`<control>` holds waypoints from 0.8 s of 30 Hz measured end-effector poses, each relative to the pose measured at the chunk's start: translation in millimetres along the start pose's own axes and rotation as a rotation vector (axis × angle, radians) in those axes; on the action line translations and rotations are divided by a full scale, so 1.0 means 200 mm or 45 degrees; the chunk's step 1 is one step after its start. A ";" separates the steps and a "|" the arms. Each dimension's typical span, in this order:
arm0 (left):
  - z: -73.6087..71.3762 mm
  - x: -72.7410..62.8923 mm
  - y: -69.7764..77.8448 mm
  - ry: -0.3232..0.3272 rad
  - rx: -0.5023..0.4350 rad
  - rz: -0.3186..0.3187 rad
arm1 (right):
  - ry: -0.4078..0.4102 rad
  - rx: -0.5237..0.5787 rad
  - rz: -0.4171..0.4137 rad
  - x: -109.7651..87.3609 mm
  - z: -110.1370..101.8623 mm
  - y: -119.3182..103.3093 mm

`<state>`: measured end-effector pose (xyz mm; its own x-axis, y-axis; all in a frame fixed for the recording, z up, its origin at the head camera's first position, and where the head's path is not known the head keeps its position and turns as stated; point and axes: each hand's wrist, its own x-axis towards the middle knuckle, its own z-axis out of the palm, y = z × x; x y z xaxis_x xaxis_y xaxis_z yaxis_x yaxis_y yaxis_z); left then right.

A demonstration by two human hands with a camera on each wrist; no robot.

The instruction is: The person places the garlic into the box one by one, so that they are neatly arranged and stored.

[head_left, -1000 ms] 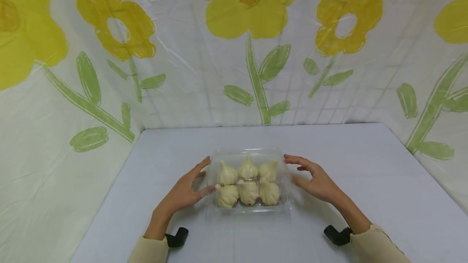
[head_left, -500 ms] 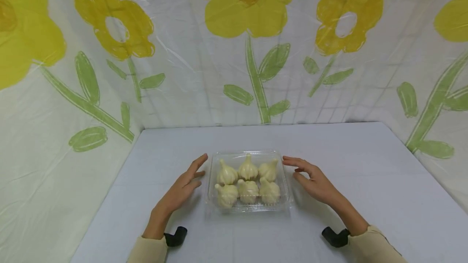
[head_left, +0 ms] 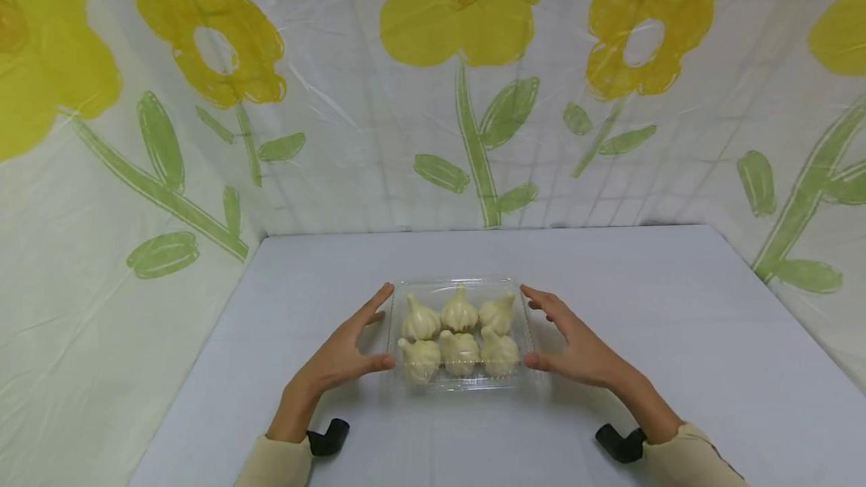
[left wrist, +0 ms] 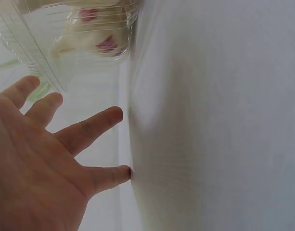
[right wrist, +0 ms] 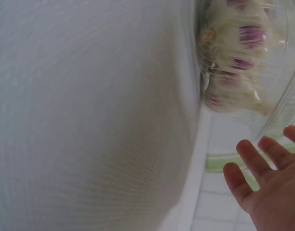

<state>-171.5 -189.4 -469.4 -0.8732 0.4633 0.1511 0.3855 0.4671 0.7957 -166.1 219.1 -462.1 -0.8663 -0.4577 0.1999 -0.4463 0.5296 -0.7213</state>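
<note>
A clear plastic clamshell box (head_left: 460, 384) lies on the table with its lid down over several pale garlic bulbs (head_left: 460, 313) in two rows. Purple patches show on the garlic (right wrist: 252, 36) in the right wrist view. My left hand (head_left: 340, 352) stands at the box's left side, fingers spread, with the thumb reaching the front left corner. On the opposite side my right hand (head_left: 583, 348) mirrors it, its index fingertip at the far right corner and its thumb near the front right one. Neither hand is curled round the box.
The white-covered table (head_left: 284, 284) extends on both sides of the box. Behind it hangs a white curtain (head_left: 338, 149) printed with yellow flowers. Black angled pieces (head_left: 329, 438) sit at both wrists, beside beige sleeves (head_left: 276, 463).
My left thumb overlapped the box, then drew off to the left. Now both hands have moved inward again, thumbs spread toward the front corners. The lid looks lower than a second ago.
</note>
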 end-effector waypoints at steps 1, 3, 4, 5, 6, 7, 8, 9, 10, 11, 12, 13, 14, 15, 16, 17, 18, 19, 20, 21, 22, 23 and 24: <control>0.00 0.00 0.00 -0.004 0.001 -0.008 | -0.007 0.002 -0.003 0.00 0.00 0.00; 0.00 0.00 0.00 -0.010 0.007 -0.021 | -0.017 -0.010 0.001 0.00 0.00 -0.01; 0.00 0.00 0.00 -0.011 0.010 -0.028 | -0.021 -0.019 0.003 0.00 0.00 -0.01; 0.00 0.00 0.00 -0.012 0.012 -0.037 | -0.024 -0.023 0.007 0.00 0.00 -0.01; 0.00 0.00 0.00 -0.012 0.014 -0.045 | -0.025 -0.031 0.012 0.00 0.01 -0.01; 0.01 0.00 0.01 -0.013 0.017 -0.051 | -0.023 -0.040 0.015 0.00 0.01 -0.02; 0.01 0.01 0.01 -0.011 0.021 -0.056 | -0.022 -0.045 0.018 0.00 0.01 -0.02; 0.01 0.01 0.01 -0.010 0.022 -0.060 | -0.018 -0.048 0.019 0.00 0.01 -0.02; 0.01 0.01 0.01 -0.008 0.023 -0.064 | -0.015 -0.049 0.023 0.00 0.01 -0.02; 0.01 0.01 0.02 -0.005 0.026 -0.068 | -0.011 -0.046 0.028 0.01 0.01 -0.02; 0.01 0.01 0.02 -0.002 0.029 -0.071 | -0.008 -0.046 0.033 0.01 0.01 -0.01; 0.01 0.01 0.02 0.001 0.029 -0.075 | -0.004 -0.045 0.038 0.01 0.02 -0.01; 0.01 0.01 0.02 0.005 0.034 -0.082 | 0.000 -0.039 0.044 0.02 0.02 -0.01; 0.02 0.01 0.02 0.010 0.038 -0.089 | 0.004 -0.034 0.051 0.02 0.02 -0.01; 0.02 0.01 0.02 0.015 0.043 -0.096 | 0.008 -0.027 0.058 0.02 0.02 -0.01; 0.02 0.01 0.02 0.021 0.047 -0.105 | 0.014 -0.019 0.061 0.03 0.02 -0.01; 0.03 0.01 0.02 0.029 0.051 -0.113 | 0.020 -0.018 0.058 0.03 0.02 -0.01; 0.03 0.02 0.02 0.038 0.056 -0.121 | 0.027 -0.012 0.064 0.03 0.03 0.00; 0.04 0.02 0.02 0.047 0.063 -0.128 | 0.031 -0.005 0.071 0.04 0.03 0.00; 0.04 0.02 0.02 0.056 0.062 -0.134 | 0.034 0.003 0.078 0.04 0.03 0.00; 0.05 0.02 0.02 0.066 0.063 -0.140 | 0.038 0.006 0.085 0.05 0.03 0.00; 0.05 0.03 0.03 0.079 0.066 -0.148 | 0.041 0.007 0.094 0.06 0.04 0.00; 0.06 0.03 0.03 0.092 0.067 -0.153 | 0.043 0.010 0.102 0.07 0.04 0.01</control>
<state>-171.7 -175.7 -470.9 -0.9324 0.3473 0.1003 0.2907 0.5557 0.7789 -176.3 208.3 -465.5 -0.9063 -0.3896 0.1638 -0.3738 0.5578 -0.7411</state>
